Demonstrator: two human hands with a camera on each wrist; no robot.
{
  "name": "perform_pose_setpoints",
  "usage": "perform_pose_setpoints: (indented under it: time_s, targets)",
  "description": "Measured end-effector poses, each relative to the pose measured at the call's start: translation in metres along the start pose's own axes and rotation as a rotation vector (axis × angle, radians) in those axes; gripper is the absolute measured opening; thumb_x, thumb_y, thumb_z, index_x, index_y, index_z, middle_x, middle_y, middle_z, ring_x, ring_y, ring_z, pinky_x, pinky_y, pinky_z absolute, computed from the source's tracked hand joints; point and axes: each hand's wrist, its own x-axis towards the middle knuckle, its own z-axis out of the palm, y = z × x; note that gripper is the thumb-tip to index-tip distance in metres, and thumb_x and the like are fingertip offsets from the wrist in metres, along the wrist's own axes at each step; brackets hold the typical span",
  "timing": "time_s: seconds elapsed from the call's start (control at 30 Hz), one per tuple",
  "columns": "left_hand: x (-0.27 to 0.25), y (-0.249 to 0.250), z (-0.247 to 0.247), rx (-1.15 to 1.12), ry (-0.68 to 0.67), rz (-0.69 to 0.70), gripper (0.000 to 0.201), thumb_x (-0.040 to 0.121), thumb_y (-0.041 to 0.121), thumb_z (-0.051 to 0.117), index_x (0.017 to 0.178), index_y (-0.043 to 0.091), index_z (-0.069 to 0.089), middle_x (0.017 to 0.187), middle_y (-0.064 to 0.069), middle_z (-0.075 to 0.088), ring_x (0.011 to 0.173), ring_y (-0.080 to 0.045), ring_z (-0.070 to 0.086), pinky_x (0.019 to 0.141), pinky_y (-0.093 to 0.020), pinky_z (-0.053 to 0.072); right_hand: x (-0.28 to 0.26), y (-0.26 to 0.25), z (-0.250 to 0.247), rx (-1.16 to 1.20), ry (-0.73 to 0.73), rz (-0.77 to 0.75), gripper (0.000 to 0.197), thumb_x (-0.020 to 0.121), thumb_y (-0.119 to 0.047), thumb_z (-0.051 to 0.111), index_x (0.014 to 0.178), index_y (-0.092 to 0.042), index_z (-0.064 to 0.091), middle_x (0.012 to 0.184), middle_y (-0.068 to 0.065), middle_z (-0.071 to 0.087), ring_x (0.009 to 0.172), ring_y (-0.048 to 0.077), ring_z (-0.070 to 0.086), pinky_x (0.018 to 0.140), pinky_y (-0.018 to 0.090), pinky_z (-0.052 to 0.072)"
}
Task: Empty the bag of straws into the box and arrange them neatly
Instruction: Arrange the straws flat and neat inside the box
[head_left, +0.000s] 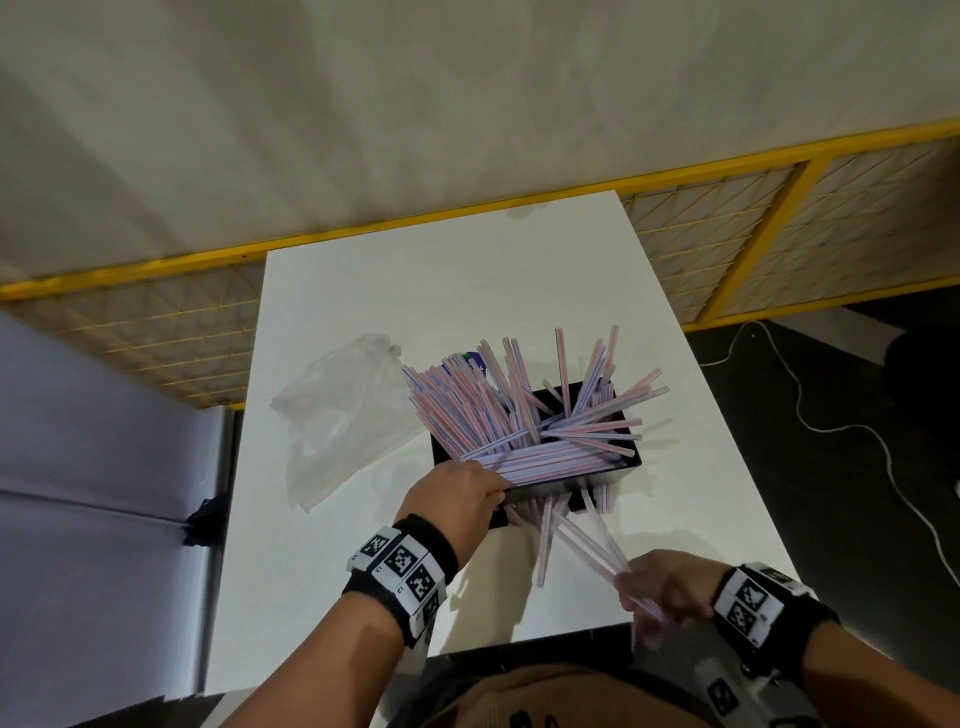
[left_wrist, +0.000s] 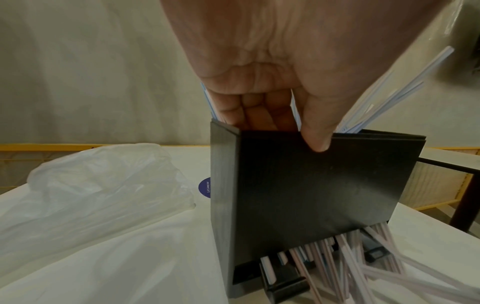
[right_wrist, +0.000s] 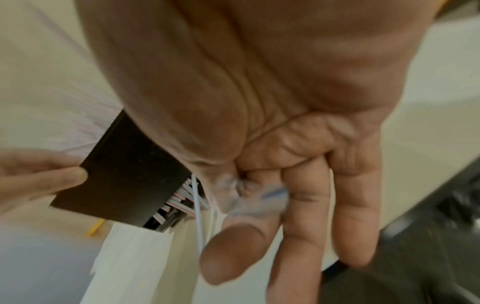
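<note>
Bag (head_left: 337, 415) sits at the left of the white desk (head_left: 415, 270): clear plastic, crumpled, lying flat and just beside the box's left wall. In the left wrist view it spreads across the desk (left_wrist: 182, 246) as a loose heap (left_wrist: 103, 185), with a round blue label (left_wrist: 205, 187) showing next to the box.

Box (head_left: 540, 491) is black, open-topped, near mid-desk. Straws (head_left: 498, 410), pink and blue striped, fill it in a jumble: a dense fan leaning up and left past the rim, others sticking up and right, one layer lying flat along the near wall. More straws poke out through a low opening in the near wall (left_wrist: 324, 253) onto the desk.

Left hand (head_left: 457, 499) grips the box's near-left corner: thumb (left_wrist: 317, 131) pressed on the outside of the near wall (left_wrist: 298, 185), fingers (left_wrist: 254, 111) curled inside over the rim among the straws.

Right hand (head_left: 670, 587) is near the desk's front edge, well apart from the box, pinching a small bunch of straws (head_left: 587, 545) that runs back toward the low opening. Right wrist view is blurred; it shows thumb (right_wrist: 228, 253) closed against the fingers (right_wrist: 293, 226) with straw ends (right_wrist: 249, 197) between them, remaining fingers extended.

Yellow-framed mesh partition (head_left: 727, 249) stands behind the desk; white cable (head_left: 831, 426) lies on the dark floor at right.
</note>
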Motion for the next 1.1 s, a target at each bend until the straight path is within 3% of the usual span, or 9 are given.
perform_pose_setpoints:
  time_s: [0.13,0.23,0.3,0.37,0.53,0.63,0.8,0.9,1.1]
  targets:
    - [0.000,-0.002,0.006,-0.029,0.031,0.022,0.031,0.107,0.028,0.044,0.123,0.029,0.070,0.113,0.004,0.068,0.103,-0.020,0.056,0.086,-0.028,0.045,-0.035,0.006,-0.009,-0.186,0.114,-0.157,0.025,0.103,-0.022,0.053,0.082,-0.013,0.063,0.065,-0.005,0.066,0.054,0.010,0.059,0.060,0.025,0.047]
    - [0.001,-0.004,0.011,-0.116,0.060,0.019,0.030,0.104,0.031,0.048,0.129,0.031,0.066,0.120,0.008,0.066,0.111,-0.017,0.054,0.095,-0.027,0.044,-0.060,-0.006,-0.020,-0.681,0.231,-0.257,0.019,0.105,-0.024,0.046,0.089,-0.024,0.057,0.087,-0.010,0.059,0.085,0.011,0.062,0.071,0.013,0.041]
    - [0.001,-0.005,0.013,-0.219,0.083,0.010,0.032,0.101,0.036,0.054,0.131,0.030,0.063,0.123,0.009,0.064,0.115,-0.013,0.055,0.102,-0.030,0.045,-0.074,-0.017,-0.028,-0.944,0.318,-0.285,0.022,0.110,-0.034,0.037,0.102,-0.026,0.056,0.100,-0.006,0.060,0.101,0.016,0.061,0.083,0.024,0.042]
    - [0.001,-0.005,0.014,-0.310,0.113,-0.015,0.036,0.099,0.041,0.057,0.133,0.028,0.061,0.120,0.011,0.061,0.116,-0.011,0.054,0.103,-0.028,0.043,-0.089,-0.027,-0.037,-1.086,0.391,-0.289,0.029,0.111,-0.041,0.031,0.113,-0.027,0.056,0.108,-0.004,0.065,0.103,0.017,0.061,0.084,0.030,0.042]
    - [0.000,-0.007,0.010,-0.429,0.187,-0.054,0.029,0.103,0.042,0.047,0.125,0.031,0.063,0.112,0.013,0.057,0.106,-0.004,0.052,0.092,-0.021,0.037,-0.116,-0.047,-0.059,-1.062,0.460,-0.352,0.029,0.111,-0.047,0.029,0.106,-0.033,0.054,0.099,-0.009,0.063,0.090,0.014,0.062,0.081,0.034,0.050]
    - [0.001,-0.008,0.000,-0.595,0.250,-0.066,0.033,0.105,0.050,0.037,0.111,0.033,0.064,0.107,0.011,0.065,0.098,0.002,0.056,0.085,-0.022,0.042,-0.114,-0.065,-0.054,-0.923,0.514,-0.512,0.028,0.110,-0.047,0.032,0.113,-0.035,0.057,0.104,-0.012,0.061,0.095,0.012,0.060,0.086,0.033,0.049]
    - [0.007,-0.010,-0.016,-0.707,0.324,-0.095,0.048,0.097,0.072,0.032,0.110,0.039,0.065,0.105,0.015,0.069,0.100,0.003,0.060,0.085,-0.017,0.045,-0.085,-0.105,-0.042,-0.957,0.640,-0.653,0.025,0.112,-0.035,0.033,0.119,-0.029,0.057,0.114,-0.006,0.064,0.105,0.020,0.061,0.090,0.039,0.049]
    - [0.009,-0.016,-0.018,-0.673,0.348,-0.116,0.033,0.094,0.067,0.044,0.110,0.045,0.064,0.103,0.026,0.067,0.101,0.009,0.059,0.082,-0.014,0.043,-0.065,-0.132,-0.039,-0.966,0.688,-0.727,0.027,0.110,-0.031,0.038,0.120,-0.024,0.061,0.114,-0.002,0.067,0.104,0.022,0.062,0.091,0.041,0.050]
    - [0.008,-0.026,-0.010,-0.421,0.273,-0.081,0.020,0.097,0.047,0.054,0.112,0.037,0.063,0.103,0.017,0.061,0.095,0.002,0.055,0.085,-0.021,0.046,-0.036,-0.146,-0.036,-0.919,0.651,-0.749,0.033,0.104,-0.043,0.052,0.129,-0.021,0.059,0.122,0.000,0.064,0.112,0.020,0.059,0.097,0.037,0.047]
